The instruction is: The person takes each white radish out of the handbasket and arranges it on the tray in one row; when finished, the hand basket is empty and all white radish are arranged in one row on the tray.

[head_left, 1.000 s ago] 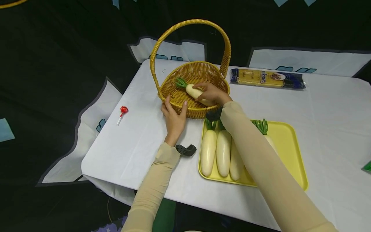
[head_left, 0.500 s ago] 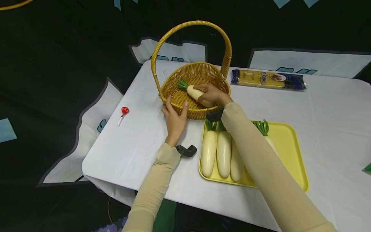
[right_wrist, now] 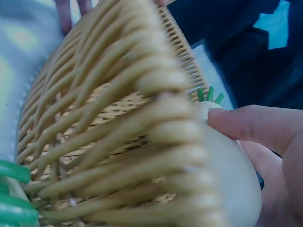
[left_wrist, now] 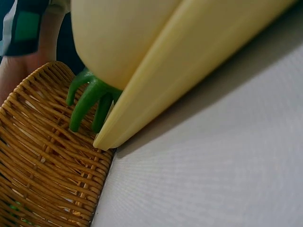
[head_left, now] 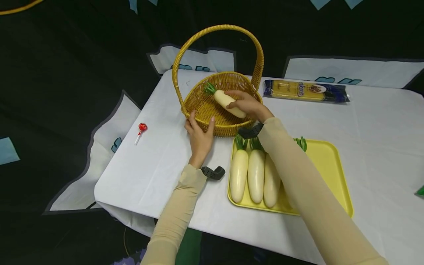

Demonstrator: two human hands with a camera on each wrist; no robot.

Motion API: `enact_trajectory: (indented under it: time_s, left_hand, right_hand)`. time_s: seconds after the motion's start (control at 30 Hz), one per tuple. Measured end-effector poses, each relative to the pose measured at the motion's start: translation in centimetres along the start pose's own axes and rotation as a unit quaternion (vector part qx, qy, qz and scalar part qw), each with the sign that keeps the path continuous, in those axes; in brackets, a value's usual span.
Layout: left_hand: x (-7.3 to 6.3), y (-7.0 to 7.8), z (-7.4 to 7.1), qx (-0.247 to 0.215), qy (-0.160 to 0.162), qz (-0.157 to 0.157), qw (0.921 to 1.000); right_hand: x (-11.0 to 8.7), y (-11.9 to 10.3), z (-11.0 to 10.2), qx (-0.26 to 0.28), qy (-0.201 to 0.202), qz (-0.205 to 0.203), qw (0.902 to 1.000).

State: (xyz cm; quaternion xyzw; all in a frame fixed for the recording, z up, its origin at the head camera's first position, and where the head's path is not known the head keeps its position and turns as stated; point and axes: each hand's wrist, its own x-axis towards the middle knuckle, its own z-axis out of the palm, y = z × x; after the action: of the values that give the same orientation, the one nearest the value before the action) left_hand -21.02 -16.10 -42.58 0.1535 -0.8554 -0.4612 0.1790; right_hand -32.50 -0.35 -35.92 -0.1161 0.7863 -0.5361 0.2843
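Note:
My right hand grips a white radish with a green top, lifted a little inside the wicker basket. In the right wrist view my fingers curl round the radish beside the basket wall. My left hand rests against the basket's near rim with thumb and fingers spread on it. Three more white radishes lie side by side on the yellow tray, a fourth partly hidden under my right arm. The left wrist view shows the tray edge, a radish top and the basket side.
A pack of spaghetti lies behind the tray at the back of the white table. A red lollipop sits near the left edge. A small black part lies by my left wrist. Dark cloth surrounds the table.
My right hand has raised the radish a little and shifted it to the right inside the basket. My left hand stays on the basket rim.

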Motion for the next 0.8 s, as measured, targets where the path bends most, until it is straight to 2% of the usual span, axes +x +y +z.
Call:
enact_trajectory:
  time_s: [0.33,0.6,0.8]
  left_hand:
    - [0.1,-0.2,0.3,-0.012,0.005,0.000,0.9999]
    - [-0.1,-0.3,0.4,-0.015,0.001,0.007,0.9999]
    - [0.1,-0.2,0.4,-0.020,0.006,0.009,0.9997]
  right_hand:
    - [-2.4,-0.8,-1.4,0.096,0.045,-0.037,0.9936]
    - [-3.9,-1.8,-1.7,0.089,0.083,-0.074,0.9898]
    - [-6.0,-2.5,-2.7,0.103,0.076,-0.077,0.9888]
